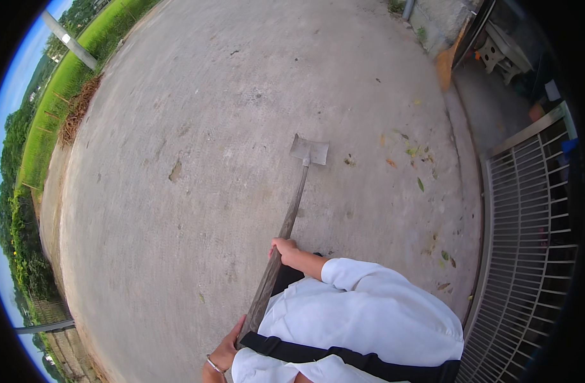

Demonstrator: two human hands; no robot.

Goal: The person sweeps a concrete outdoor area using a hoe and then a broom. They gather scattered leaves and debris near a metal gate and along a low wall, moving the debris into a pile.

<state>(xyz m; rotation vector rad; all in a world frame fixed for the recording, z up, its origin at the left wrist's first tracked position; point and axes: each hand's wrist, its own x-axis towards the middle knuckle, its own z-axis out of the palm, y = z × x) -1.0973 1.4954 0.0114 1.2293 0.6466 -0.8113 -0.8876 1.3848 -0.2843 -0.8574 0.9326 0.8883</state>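
A shovel with a square grey metal blade (310,152) and a long weathered wooden handle (264,287) slants away from me. Its blade rests on or just above the concrete; I cannot tell which. Partway down the handle, my right hand (284,247) is closed around the wood. My left hand (226,350), with a bracelet at its wrist, grips near the handle's rear end, some of its fingers hidden behind the wood. Fallen leaves (412,153), green and yellow-brown, lie scattered right of the blade.
Grey concrete (177,115) stretches ahead. Along the right side stands a metal-barred gate (522,210), with a doorway beyond it and a pale plastic stool (502,52) inside. At far left are a utility pole (70,42), dry brush (80,108) and a green field (40,143).
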